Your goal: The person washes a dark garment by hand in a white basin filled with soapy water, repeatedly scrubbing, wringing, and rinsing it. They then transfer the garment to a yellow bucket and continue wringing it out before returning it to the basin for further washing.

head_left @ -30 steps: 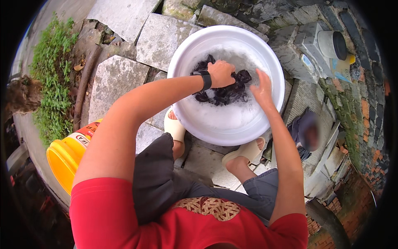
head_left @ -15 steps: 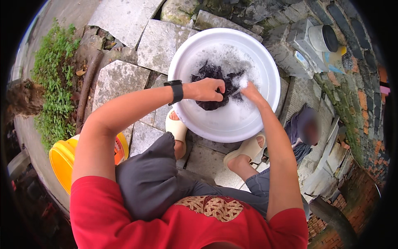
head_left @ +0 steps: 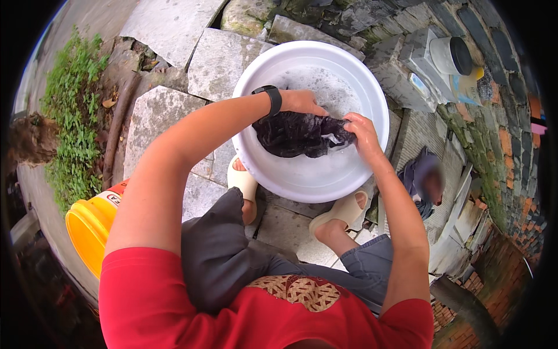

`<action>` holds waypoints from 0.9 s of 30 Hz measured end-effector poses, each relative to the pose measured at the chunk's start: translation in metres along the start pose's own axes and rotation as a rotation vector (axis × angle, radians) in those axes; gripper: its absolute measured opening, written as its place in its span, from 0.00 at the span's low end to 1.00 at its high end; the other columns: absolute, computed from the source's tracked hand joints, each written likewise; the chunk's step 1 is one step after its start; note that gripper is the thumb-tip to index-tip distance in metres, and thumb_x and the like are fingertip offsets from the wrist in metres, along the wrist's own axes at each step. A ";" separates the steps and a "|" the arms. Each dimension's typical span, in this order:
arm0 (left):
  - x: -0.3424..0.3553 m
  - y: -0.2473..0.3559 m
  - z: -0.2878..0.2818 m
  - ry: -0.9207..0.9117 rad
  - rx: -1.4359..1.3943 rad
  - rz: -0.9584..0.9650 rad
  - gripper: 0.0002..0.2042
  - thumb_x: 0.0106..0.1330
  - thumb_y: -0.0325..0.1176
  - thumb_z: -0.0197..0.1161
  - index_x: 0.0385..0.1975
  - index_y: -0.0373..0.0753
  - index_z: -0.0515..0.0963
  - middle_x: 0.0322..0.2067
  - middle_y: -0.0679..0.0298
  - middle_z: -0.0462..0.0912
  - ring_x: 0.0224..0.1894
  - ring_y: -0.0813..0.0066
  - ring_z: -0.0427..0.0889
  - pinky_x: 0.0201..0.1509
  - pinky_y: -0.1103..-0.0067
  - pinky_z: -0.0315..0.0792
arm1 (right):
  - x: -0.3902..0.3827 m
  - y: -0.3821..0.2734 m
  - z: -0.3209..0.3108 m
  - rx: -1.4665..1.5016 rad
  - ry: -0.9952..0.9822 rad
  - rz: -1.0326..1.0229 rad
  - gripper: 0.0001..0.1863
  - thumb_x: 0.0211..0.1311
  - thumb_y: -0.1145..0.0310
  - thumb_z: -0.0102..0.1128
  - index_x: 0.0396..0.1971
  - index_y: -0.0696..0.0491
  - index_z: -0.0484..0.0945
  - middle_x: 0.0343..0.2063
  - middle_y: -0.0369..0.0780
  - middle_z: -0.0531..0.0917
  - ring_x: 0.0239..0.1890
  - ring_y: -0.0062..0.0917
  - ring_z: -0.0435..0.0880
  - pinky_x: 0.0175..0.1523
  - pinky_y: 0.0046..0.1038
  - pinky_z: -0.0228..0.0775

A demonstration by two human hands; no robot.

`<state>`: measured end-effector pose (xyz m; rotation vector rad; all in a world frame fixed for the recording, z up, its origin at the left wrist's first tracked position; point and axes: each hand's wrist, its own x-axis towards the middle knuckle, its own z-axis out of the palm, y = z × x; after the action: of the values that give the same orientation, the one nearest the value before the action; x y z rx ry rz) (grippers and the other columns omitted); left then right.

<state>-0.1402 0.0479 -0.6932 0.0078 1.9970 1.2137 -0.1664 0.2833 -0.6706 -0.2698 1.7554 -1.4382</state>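
In the head view, the only one, the dark cloth (head_left: 290, 135) lies bunched inside the white basin (head_left: 307, 196), reaching from close by its left wall to right of its middle, over sudsy water (head_left: 325, 168). The right grip (head_left: 364, 135) is closed on the cloth's right end, fingers and thumb curled round the fabric. The left grip (head_left: 302, 102) is bent down at the cloth's far edge, touching it; how tightly its fingers are closed I cannot tell, since the fingertips are partly hidden.

Wet, soapy fabric is likely slick, so if either grip is loose, that end could slide out and drop back, splashing over the basin's near edge toward the cream slippers (head_left: 246, 180). A hard sideways pull could drag the cloth's left end up over the left rim and drip suds onto the stone slabs (head_left: 157, 119). The slabs look uneven, with gaps between them, so leaning heavily on one side of the rim might rock the basin or make it slide. The black wristband (head_left: 271, 100) sits close above the cloth's left part; it could get soaked or snag a loose fold if that wrist dips
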 end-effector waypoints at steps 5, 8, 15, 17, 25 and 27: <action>-0.034 -0.019 0.003 0.310 -0.342 0.080 0.09 0.52 0.36 0.59 0.25 0.36 0.73 0.25 0.70 0.72 0.29 0.79 0.68 0.33 0.79 0.63 | -0.013 -0.009 -0.029 -0.356 -0.004 0.136 0.12 0.51 0.62 0.60 0.28 0.56 0.75 0.24 0.30 0.73 0.30 0.14 0.69 0.38 0.20 0.61; -0.059 -0.051 -0.012 0.353 -0.866 0.102 0.14 0.53 0.30 0.56 0.41 0.38 0.73 0.36 0.66 0.78 0.39 0.80 0.75 0.47 0.81 0.68 | -0.030 -0.025 -0.030 -0.530 -0.091 -0.001 0.17 0.48 0.63 0.62 0.37 0.56 0.76 0.26 0.32 0.75 0.36 0.17 0.72 0.45 0.22 0.63; -0.101 -0.010 -0.013 0.180 -1.037 0.164 0.14 0.56 0.32 0.56 0.42 0.36 0.72 0.35 0.66 0.77 0.34 0.82 0.74 0.38 0.86 0.68 | -0.020 -0.019 -0.050 -0.460 0.123 0.124 0.11 0.54 0.65 0.59 0.31 0.57 0.80 0.21 0.39 0.81 0.26 0.23 0.79 0.33 0.25 0.70; -0.096 0.012 0.004 0.211 -0.636 0.118 0.22 0.61 0.45 0.56 0.45 0.32 0.73 0.35 0.60 0.79 0.34 0.75 0.76 0.39 0.78 0.70 | -0.018 -0.026 -0.054 -0.080 0.222 0.213 0.11 0.56 0.65 0.58 0.29 0.59 0.79 0.23 0.39 0.81 0.26 0.22 0.79 0.33 0.24 0.70; -0.043 0.025 0.055 0.522 0.011 0.369 0.27 0.51 0.50 0.66 0.39 0.30 0.71 0.31 0.47 0.79 0.39 0.51 0.78 0.43 0.68 0.71 | -0.030 -0.101 -0.017 0.247 -0.077 0.265 0.21 0.51 0.72 0.60 0.46 0.61 0.72 0.40 0.41 0.78 0.42 0.22 0.77 0.47 0.23 0.71; -0.028 0.023 0.057 0.317 -0.319 0.218 0.25 0.51 0.49 0.66 0.36 0.30 0.74 0.29 0.57 0.79 0.34 0.65 0.79 0.40 0.73 0.72 | -0.028 -0.107 -0.012 0.234 -0.159 0.196 0.26 0.47 0.77 0.58 0.51 0.60 0.70 0.42 0.40 0.77 0.43 0.19 0.75 0.49 0.22 0.68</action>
<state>-0.0935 0.0923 -0.6724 -0.1365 2.0846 1.7558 -0.1921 0.2754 -0.5630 -0.0827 1.4298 -1.4226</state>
